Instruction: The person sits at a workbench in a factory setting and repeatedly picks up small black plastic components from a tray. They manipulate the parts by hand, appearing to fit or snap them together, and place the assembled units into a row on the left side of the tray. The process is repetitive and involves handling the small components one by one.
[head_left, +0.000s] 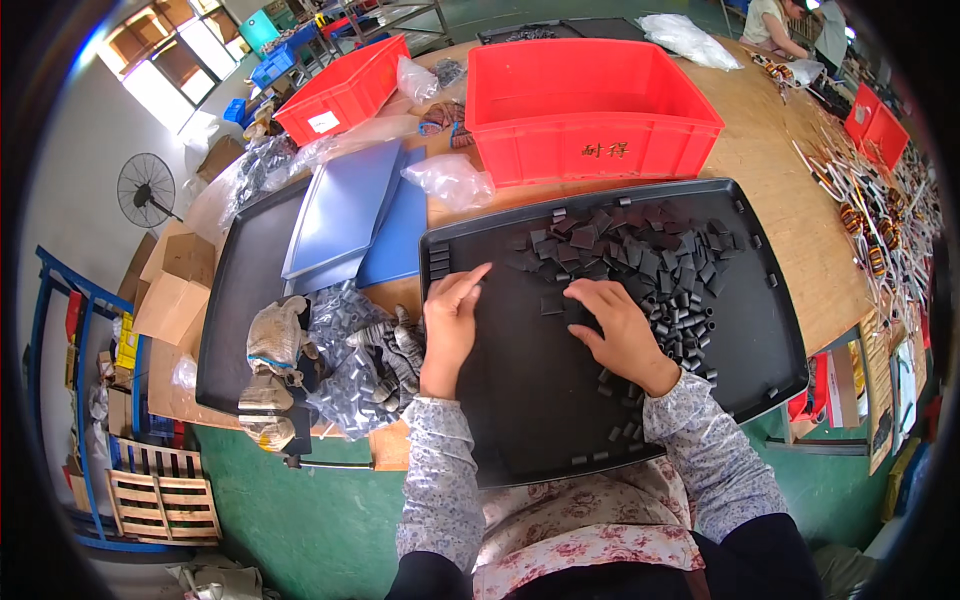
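Note:
A large black tray (530, 400) lies before me, holding a heap of flat black pieces (640, 250) and short black tubes (685, 325). My left hand (452, 325) is over the tray's left edge, its fingers stretched out and nothing visible in them. Near its fingertips, several small black pieces (439, 262) line up in a column along the rim. My right hand (625, 335) is at the near left side of the heap, thumb and fingers curved around a dark flat piece (577, 312). Part of that piece is hidden by the fingers.
Behind the tray stands a red bin (595, 155); another red bin (345, 90) is further left. Blue sheets (345, 215) lie on a second black tray (245, 300). Work gloves (275, 340) and a clear bag of grey parts (345, 320) are left of my hand. Wires (870, 200) cover the right.

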